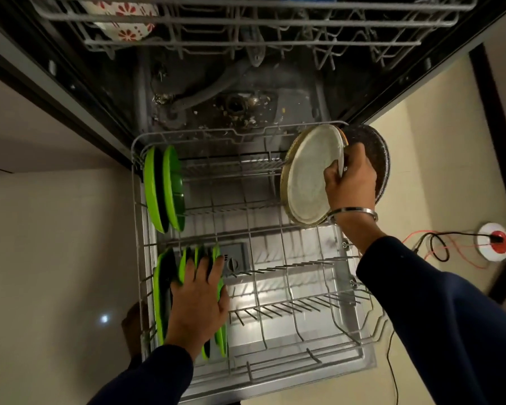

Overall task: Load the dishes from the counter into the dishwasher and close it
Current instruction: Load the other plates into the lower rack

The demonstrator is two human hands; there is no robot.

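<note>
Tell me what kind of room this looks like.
Most likely a home kitchen. An open dishwasher fills the view, its lower rack pulled out with green plates standing in it, and the right hand is slotting in a pale plate.

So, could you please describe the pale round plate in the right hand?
The pale round plate looks ceramic, off-white with a tan rim, its surface cloudy. It stands on edge, tilted, at the lower rack's far right corner. The right hand grips its right rim; a dark speckled pan stands just behind it.
</note>
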